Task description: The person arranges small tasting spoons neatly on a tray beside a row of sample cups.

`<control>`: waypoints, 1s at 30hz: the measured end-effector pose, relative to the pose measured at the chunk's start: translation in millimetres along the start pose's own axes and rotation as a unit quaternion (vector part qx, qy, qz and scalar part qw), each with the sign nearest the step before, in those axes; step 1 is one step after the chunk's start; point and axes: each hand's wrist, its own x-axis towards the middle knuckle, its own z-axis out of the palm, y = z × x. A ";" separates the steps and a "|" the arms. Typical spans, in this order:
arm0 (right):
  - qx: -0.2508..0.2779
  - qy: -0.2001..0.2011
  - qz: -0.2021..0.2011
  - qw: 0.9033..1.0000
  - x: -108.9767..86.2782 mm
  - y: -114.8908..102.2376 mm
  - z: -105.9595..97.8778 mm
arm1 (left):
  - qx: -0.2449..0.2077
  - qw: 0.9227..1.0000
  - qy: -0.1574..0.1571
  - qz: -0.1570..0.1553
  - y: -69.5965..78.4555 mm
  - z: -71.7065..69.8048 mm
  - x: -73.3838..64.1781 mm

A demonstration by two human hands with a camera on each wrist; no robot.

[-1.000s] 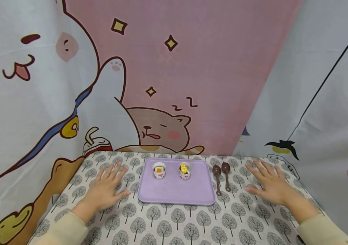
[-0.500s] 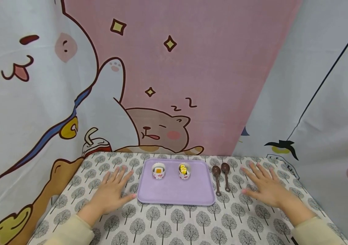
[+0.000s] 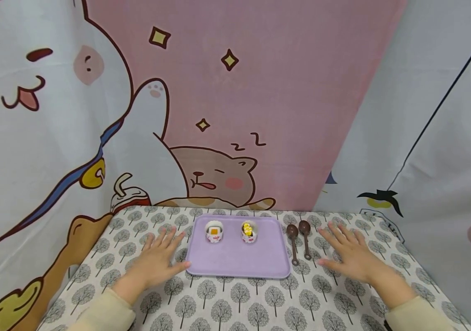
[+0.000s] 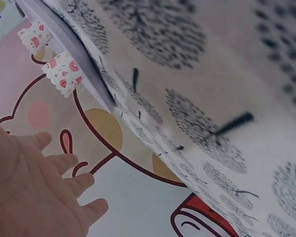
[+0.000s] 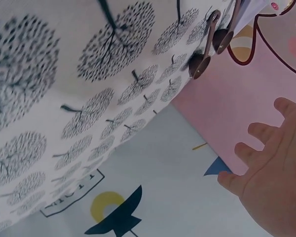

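Purple tray point(image 3: 238, 263), two cups point(image 3: 215, 238) aboard, spoons point(image 3: 292, 231) between tray and right hand point(image 3: 351, 256)

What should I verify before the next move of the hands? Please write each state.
1. Left hand holds nothing: ok.
2. Right hand holds nothing: ok.
3. Left hand clear of tray: cannot tell; the thumb tip overlaps its edge in the head view.
4. Both cups upright on the tray: ok.
5. A spoon already in hand: not ok; both lie right of the tray.
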 end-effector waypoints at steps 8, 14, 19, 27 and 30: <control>0.023 -0.008 0.000 1.000 5.0 -9.1 8.3 | -0.016 1.000 -0.006 -0.010 3.9 5.6 5.3; 0.028 -0.013 0.000 1.000 7.5 -20.2 10.0 | -0.034 0.998 -0.040 -0.022 8.0 6.7 9.2; 0.031 -0.008 -0.006 0.999 8.9 -28.0 11.2 | -0.034 0.997 -0.066 -0.033 12.9 6.3 11.5; 0.043 -0.015 -0.015 0.999 13.4 -37.1 20.4 | -0.045 0.995 -0.086 -0.037 18.3 7.7 14.0; 0.049 -0.018 -0.017 0.998 15.9 -41.5 22.3 | -0.050 0.994 -0.091 -0.041 19.6 9.7 15.7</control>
